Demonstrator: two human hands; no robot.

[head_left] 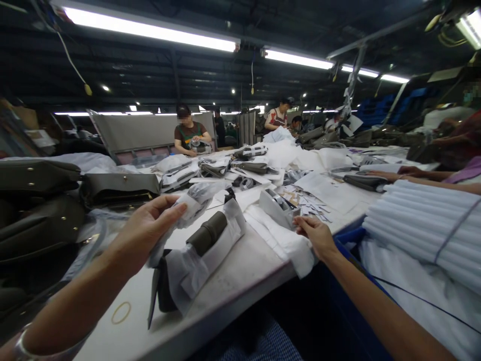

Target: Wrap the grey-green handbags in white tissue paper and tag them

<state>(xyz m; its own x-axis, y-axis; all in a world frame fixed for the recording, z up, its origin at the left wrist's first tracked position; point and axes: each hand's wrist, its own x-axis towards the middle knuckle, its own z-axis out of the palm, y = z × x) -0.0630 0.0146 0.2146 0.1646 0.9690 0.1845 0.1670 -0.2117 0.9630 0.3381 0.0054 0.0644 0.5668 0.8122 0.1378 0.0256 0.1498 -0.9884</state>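
Note:
My left hand pinches a clear plastic wrapping between thumb and fingers, left of centre. Below and right of it lies a dark olive bag on its side, partly covered by white wrapping paper, with a rolled olive part on top. My right hand has its fingers pressed together at the edge of a roll of clear-grey tape; what they hold, if anything, is too small to name. White foam sheets lie under the roll and hang over the table edge.
A yellow rubber band lies on the white table. Olive bags are stacked at the left. Blue bin and bundled white foam stand right. Paper tags lie scattered; a co-worker handles something beyond.

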